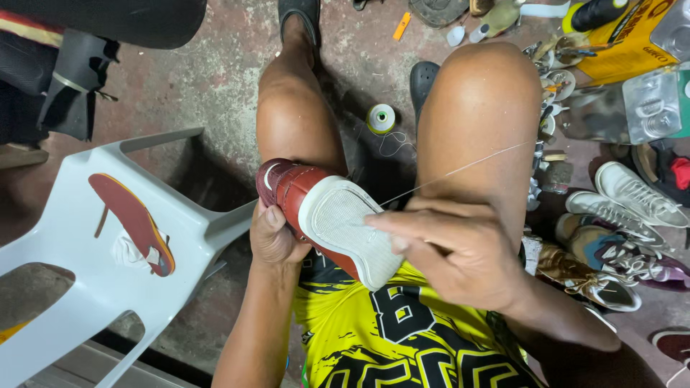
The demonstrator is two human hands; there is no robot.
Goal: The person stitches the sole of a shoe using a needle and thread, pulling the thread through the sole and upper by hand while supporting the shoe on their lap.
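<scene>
A red shoe with a white sole (338,223) lies sole-up between my knees. My left hand (273,237) grips its side from the left, thumb on the red upper. My right hand (453,251) pinches something thin at the sole's edge, and a taut white thread (460,170) runs from there up to the right across my thigh. The tool in the fingers is too small to make out. A spool of thread (381,118) stands on the floor between my legs.
A white plastic chair (93,287) at the left carries a red insole (133,223). Several shoes (618,230) lie piled at the right, with tools, boxes and a plastic package (654,104) behind them. My sandalled feet rest on the concrete floor (194,79).
</scene>
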